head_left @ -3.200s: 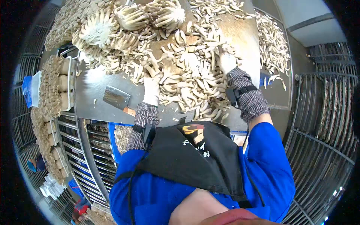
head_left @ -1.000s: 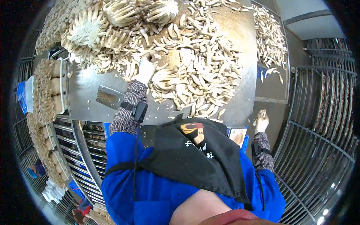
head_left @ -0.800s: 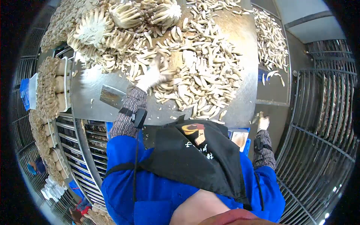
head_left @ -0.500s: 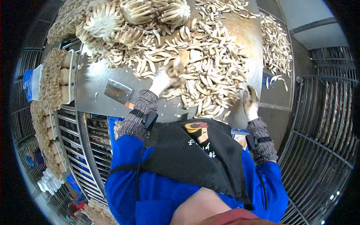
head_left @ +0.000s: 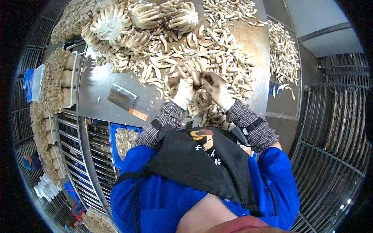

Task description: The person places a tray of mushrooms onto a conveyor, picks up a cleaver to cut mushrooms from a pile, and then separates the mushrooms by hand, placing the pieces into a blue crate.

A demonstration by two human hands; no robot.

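Both hands wear soiled white gloves and meet over the loose mushrooms [head_left: 229,58] on the metal table. My left hand [head_left: 185,88] has its fingers bent around something among the mushrooms; what it grips is hidden. Close beside it, my right hand [head_left: 216,88] has curled fingers, with the tips near the left hand's and their contents too small to make out. A cleaver [head_left: 123,98] with a wooden handle lies flat to the left of my left hand. Large mushroom clusters [head_left: 110,23] sit at the table's far left.
More loose mushrooms [head_left: 283,50] lie on a lower surface at the right. A blue crate [head_left: 113,145] of mushrooms stands below the table's near edge. Racks [head_left: 342,116] line the right; stacked mushroom bottles [head_left: 68,79] stand left. People are partly visible at lower left.
My right hand has moved left from the pile's right side to meet my left hand. My left hand has shifted slightly right and down, uncovering the cleaver's handle and the blue crate.
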